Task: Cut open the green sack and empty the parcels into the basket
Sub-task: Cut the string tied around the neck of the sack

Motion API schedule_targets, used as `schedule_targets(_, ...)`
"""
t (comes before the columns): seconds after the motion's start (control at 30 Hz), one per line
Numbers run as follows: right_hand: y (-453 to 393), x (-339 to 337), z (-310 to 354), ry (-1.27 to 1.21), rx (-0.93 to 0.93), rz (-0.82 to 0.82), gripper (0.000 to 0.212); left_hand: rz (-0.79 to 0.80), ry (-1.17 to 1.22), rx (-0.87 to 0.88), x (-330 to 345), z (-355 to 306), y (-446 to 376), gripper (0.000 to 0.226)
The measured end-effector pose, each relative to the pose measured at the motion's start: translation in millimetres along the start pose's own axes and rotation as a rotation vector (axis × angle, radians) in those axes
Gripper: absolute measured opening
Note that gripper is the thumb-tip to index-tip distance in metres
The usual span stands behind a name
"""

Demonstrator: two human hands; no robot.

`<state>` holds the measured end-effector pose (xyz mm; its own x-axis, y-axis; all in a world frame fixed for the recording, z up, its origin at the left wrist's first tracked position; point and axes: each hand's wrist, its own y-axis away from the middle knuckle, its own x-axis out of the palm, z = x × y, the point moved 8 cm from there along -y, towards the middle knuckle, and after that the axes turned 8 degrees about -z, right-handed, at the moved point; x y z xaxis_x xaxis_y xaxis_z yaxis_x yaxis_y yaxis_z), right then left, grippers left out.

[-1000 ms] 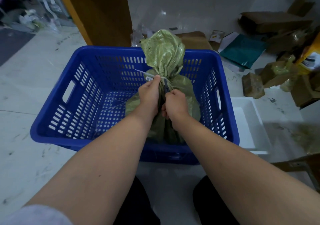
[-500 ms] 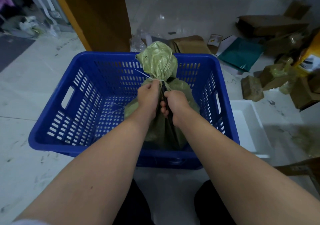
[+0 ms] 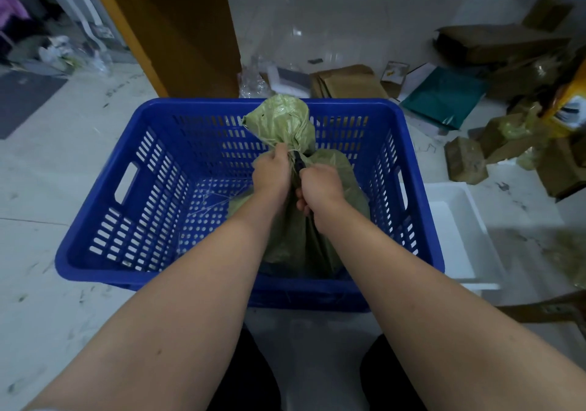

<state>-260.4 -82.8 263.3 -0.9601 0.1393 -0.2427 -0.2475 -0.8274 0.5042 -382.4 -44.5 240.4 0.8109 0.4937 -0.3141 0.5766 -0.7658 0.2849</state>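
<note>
A green woven sack (image 3: 282,122) stands upright inside the blue slatted basket (image 3: 152,188), its neck tied with a thin pale cord. My left hand (image 3: 272,173) grips the sack's neck at the tie. My right hand (image 3: 320,185) is closed around a dark-handled cutting tool (image 3: 298,163) whose tip presses against the neck just below the tie. The tool's blade is mostly hidden between my hands. The sack's lower body bulges behind my wrists; no parcels show.
A white tray (image 3: 456,236) lies right of the basket. Cardboard boxes (image 3: 466,160), a teal bag (image 3: 444,93) and flattened cartons (image 3: 345,81) litter the floor at the back right. A wooden post (image 3: 177,30) rises behind the basket. My knees are below.
The sack's tied top has sunk lower and folded toward the far rim. Both hands stayed at the neck, the tool still against the tie.
</note>
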Motion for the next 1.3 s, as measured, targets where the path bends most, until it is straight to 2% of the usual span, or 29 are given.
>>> schedule_targets(0.2,7.6,-0.1,-5.5,-0.144,0.181,0.083,0.025,0.035,0.093,0.030,5.9,3.9,-2.3,0.028)
schedule_targets(0.37,8.6,8.8,-7.0,-0.402,0.375,0.217,0.031,0.047,0.096,0.066,4.7,3.6,-3.2,0.030)
schedule_targets(0.47,7.4,12.2,-5.9,-0.388,0.389,0.268,0.033,0.015,0.064,0.119,0.8,-1.3,-2.3,0.033)
schedule_targets(0.53,4.6,7.5,-1.1,-0.227,0.268,0.237,0.031,-0.028,0.042,0.163,-0.7,-4.7,-0.7,0.038)
schedule_targets(0.67,-1.5,-0.2,15.1,0.075,-0.088,0.119,0.021,-0.032,0.023,0.202,2.5,-7.0,-3.0,0.042)
schedule_targets(0.77,-0.2,-6.7,28.7,0.508,-0.371,-0.028,0.021,-0.036,-0.030,0.243,1.6,-9.3,-2.0,0.042)
schedule_targets(0.8,1.4,-7.3,31.2,0.609,-0.421,-0.060,0.022,-0.035,-0.041,0.251,1.6,-9.2,-1.5,0.042)
schedule_targets(0.87,-2.9,-6.5,31.6,0.626,-0.428,-0.072,0.024,-0.029,-0.045,0.264,1.6,-9.5,0.5,0.042)
schedule_targets(0.97,-14.3,0.3,25.1,0.352,-0.275,0.003,0.019,-0.020,-0.058,0.270,-1.1,-9.6,0.7,0.043)
schedule_targets(1.0,-16.3,3.1,20.3,0.201,-0.177,0.048,0.017,-0.023,-0.061,0.268,-2.1,-8.7,0.0,0.043)
schedule_targets(1.13,-10.2,16.6,1.5,-0.331,0.265,0.280,0.032,-0.069,-0.071,0.236,-7.2,-6.0,3.4,0.043)
schedule_targets(1.23,-5.2,27.2,-3.0,-0.593,0.480,0.411,0.034,-0.080,-0.053,0.204,-7.5,-6.2,4.7,0.043)
schedule_targets(1.3,-2.2,30.9,-4.4,-0.703,0.548,0.463,0.035,-0.092,-0.055,0.205,-8.9,-9.0,5.4,0.043)
